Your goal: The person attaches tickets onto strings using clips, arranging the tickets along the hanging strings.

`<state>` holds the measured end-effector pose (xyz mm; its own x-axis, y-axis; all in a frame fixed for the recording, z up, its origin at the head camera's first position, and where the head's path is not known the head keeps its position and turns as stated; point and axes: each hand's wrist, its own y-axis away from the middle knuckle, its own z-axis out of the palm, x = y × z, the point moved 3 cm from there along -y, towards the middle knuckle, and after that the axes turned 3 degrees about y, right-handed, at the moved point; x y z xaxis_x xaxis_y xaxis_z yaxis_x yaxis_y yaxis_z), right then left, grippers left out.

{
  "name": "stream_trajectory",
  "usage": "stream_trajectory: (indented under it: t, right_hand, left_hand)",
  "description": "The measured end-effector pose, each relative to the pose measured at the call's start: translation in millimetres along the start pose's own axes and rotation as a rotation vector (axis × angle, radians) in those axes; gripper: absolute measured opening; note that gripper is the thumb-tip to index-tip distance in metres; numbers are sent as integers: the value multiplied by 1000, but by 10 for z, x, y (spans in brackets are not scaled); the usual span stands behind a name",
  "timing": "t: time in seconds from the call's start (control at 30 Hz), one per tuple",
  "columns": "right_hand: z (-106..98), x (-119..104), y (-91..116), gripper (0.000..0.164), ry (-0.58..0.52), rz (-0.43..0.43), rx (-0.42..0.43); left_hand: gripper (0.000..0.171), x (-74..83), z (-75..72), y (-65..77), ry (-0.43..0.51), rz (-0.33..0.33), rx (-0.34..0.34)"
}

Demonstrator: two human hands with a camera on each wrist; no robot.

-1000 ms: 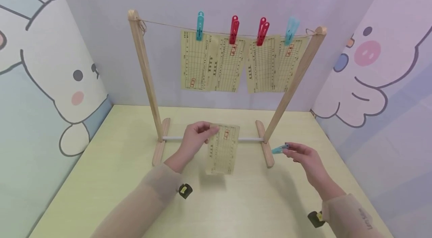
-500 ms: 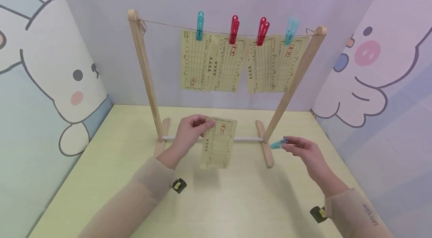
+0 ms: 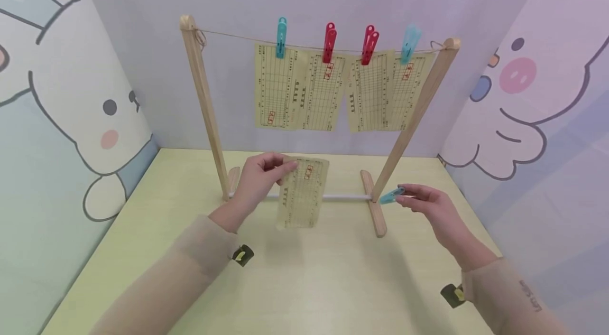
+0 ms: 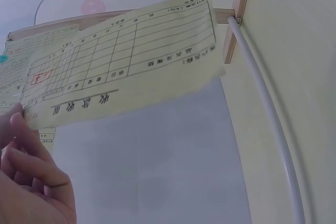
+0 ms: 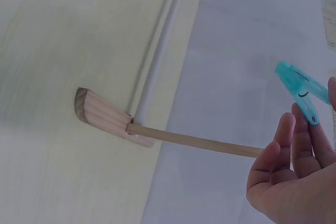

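My left hand (image 3: 259, 179) pinches a yellowish printed receipt slip (image 3: 303, 195) by its upper left corner, and the slip hangs down in front of the rack's white bar. In the left wrist view the slip (image 4: 131, 61) shows ruled columns and a red stamped box. On the right, my right hand (image 3: 430, 208) holds a light blue clothespin (image 3: 391, 196) between thumb and fingers. The right wrist view shows this clothespin (image 5: 296, 85) with its two handles in the fingers. Both hands are below the twine, where several similar slips (image 3: 321, 92) hang.
A wooden rack has a left post (image 3: 204, 97), a right post (image 3: 418, 113) and a white bar (image 3: 347, 197) low between them. On its twine (image 3: 233, 35) sit two red clothespins (image 3: 329, 43) and two blue ones (image 3: 281, 39). Cartoon-printed walls enclose the pale table (image 3: 304, 282).
My left hand has moved up and to the left with the slip. My right hand has risen slightly with the clothespin. The hanging slips stay where they were.
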<state>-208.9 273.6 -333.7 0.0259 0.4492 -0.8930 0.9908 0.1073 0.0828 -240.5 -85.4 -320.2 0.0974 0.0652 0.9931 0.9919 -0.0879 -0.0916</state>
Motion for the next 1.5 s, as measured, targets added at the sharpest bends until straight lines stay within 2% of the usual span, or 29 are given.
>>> stream_trajectory:
  t: [0.3,0.47,0.83,1.1,1.33,1.5]
  right_hand:
    - [-4,-168,-20,45,17,-28,-10]
    - [-27,-293,-27,41,25,-47,-25]
    - [-116,-665,-58,28,-17,-125,-23]
    - [-118,-916,-109,29,-7,-151,-33]
    - [-108,-1128,-169,33,45,-158,-45]
    - [-157,-1266,-186,29,25,-165,-32]
  left_hand:
    - [29,68,-142,-26,-20,45,-12]
    - [32,111,-242,-41,-66,35,14]
    - [36,357,-481,-78,-85,43,70]
    - [32,536,-653,-109,-118,130,124]
    - [27,719,-793,-136,-126,201,166]
    - [27,817,-843,-164,-166,214,166]
